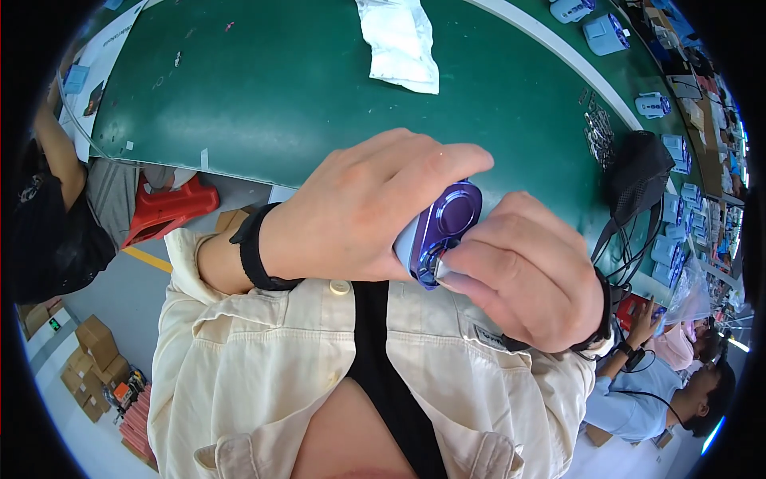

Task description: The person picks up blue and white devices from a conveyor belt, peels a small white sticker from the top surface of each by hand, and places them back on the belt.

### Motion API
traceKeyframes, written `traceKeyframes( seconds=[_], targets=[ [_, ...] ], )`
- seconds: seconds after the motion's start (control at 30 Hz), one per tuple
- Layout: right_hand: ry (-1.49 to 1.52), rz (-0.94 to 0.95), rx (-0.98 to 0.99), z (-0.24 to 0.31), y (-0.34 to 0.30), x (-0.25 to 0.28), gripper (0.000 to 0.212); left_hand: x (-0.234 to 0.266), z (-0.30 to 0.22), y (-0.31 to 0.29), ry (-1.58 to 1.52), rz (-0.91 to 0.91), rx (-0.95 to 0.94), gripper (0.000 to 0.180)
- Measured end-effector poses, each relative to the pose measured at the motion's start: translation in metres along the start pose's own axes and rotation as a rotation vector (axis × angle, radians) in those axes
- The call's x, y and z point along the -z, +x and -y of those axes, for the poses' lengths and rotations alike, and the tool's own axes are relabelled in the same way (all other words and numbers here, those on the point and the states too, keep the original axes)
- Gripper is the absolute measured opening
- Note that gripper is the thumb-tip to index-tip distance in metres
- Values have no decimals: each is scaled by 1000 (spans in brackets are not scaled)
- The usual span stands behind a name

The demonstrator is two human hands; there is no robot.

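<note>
A small rounded device [457, 214], light blue with a shiny purple face and a large round disc, is held tilted close in front of my chest. My left hand [359, 199] wraps round it from the left, the thumb side along its upper edge. At the device's lower end, my right hand [527, 271] is closed, with thumb and forefinger pinched against a round, shiny recess. Something small and pale or metallic shows at those fingertips, but its kind is mostly hidden. Both hands are above the near edge of the green table [255, 96].
A white plastic packet [401, 48] lies at the table's far side. Toward the right are loose metal parts [598, 132] and a black mesh bag [638, 172] with cables. Light-blue devices [606, 36] line the far right. Co-workers sit at left [56, 223] and right [638, 399].
</note>
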State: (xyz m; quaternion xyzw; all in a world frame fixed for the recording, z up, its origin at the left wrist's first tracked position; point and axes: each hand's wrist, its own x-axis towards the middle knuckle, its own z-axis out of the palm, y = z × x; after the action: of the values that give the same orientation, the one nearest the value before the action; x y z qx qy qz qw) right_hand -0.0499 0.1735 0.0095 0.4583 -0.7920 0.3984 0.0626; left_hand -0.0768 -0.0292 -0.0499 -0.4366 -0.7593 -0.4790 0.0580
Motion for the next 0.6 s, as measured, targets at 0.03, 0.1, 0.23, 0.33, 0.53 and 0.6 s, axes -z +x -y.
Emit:
traceKeyframes(
  seconds=[0.03,0.1,0.23,0.33,0.53,0.6],
  targets=[
    [3,0,-2,-1,-1,-1,31,-1,0,0,-2,1,3,80],
    [56,-35,-18,-2,-4,-3,30,-1,-1,0,-7,6,5,80],
    [41,-71,-17,-3,-8,-8,28,-3,-1,0,11,16,4,80],
    [37,-65,-8,-6,-11,-7,27,-4,0,0,13,32,1,80],
    [121,-75,-17,-9,-15,-6,27,-1,-2,0,-67,90,80,82],
    [128,-81,-30,-9,-18,-8,28,0,-2,0,-82,90,75,82]
  ],
)
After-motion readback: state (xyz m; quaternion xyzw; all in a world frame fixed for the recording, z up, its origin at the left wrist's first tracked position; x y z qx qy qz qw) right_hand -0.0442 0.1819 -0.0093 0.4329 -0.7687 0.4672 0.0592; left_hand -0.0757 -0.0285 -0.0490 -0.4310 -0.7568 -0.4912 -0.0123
